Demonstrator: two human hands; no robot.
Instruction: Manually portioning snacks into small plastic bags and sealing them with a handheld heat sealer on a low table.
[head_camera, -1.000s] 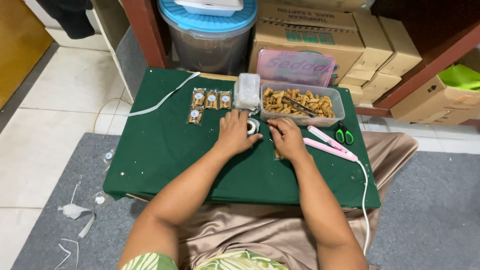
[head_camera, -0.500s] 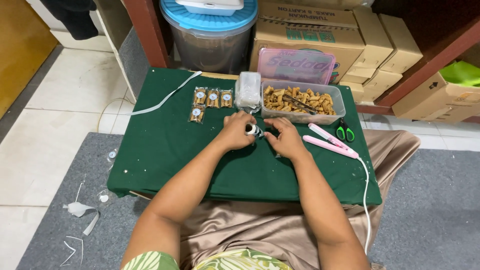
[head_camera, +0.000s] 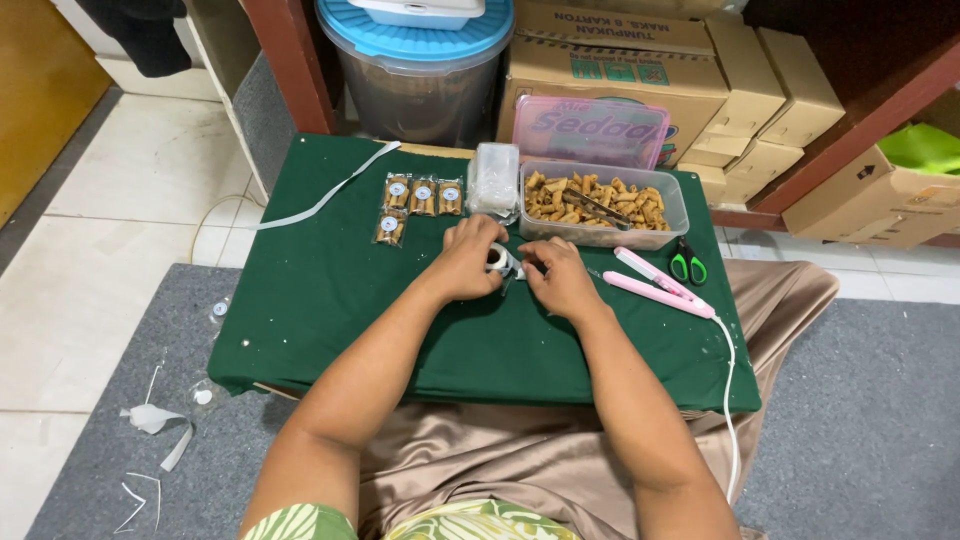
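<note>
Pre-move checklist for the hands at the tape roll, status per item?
1. Left hand on the tape roll: ok, fingers wrap it.
2. Right hand at the small packet by the roll: cannot tell, fingers hide it.
3. Snack tub within reach, lid off: ok.
4. Finished packets laid apart from the hands: ok, four on the green cloth.
5. Pink sealer clear of the hands: ok, to the right.
6. Scissors closed: ok.
</note>
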